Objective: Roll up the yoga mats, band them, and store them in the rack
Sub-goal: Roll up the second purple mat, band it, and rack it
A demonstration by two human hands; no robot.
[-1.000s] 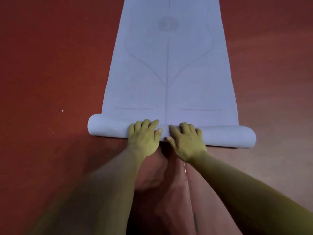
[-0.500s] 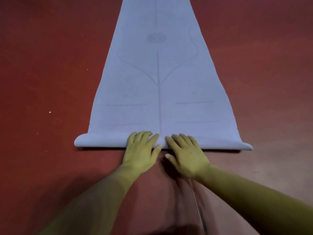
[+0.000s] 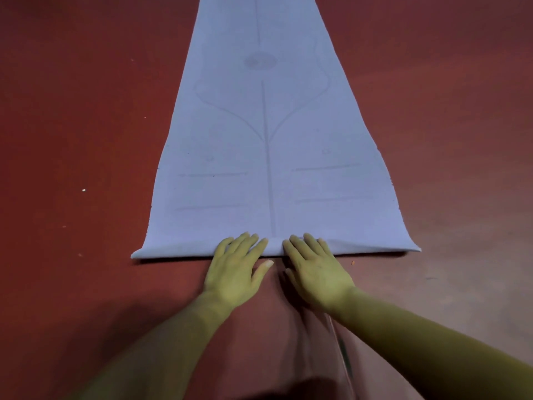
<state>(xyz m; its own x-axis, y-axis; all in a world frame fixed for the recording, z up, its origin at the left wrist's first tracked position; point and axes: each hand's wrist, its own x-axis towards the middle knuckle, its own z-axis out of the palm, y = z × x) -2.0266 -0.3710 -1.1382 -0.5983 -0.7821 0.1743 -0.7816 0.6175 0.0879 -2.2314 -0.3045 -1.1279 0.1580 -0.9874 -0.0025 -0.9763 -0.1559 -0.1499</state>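
A pale lavender-blue yoga mat (image 3: 268,168) with faint printed alignment lines lies stretched out on the red floor, running away from me. Its near end (image 3: 178,251) is a low, flattened fold rather than a thick roll. My left hand (image 3: 236,269) and my right hand (image 3: 314,269) lie side by side at the middle of that near edge. On both hands the fingers are straight and spread, fingertips pressing on the folded edge, palms over the floor. No band or rack is in view.
Red floor (image 3: 72,140) surrounds the mat on all sides, with a few small white specks at the left. A thin seam or line in the floor (image 3: 341,345) runs toward me under my right forearm.
The thick roll at the near end has come undone into a flat fold. More of the mat's printed lines show, and my fingers went from curled over the roll to straight.
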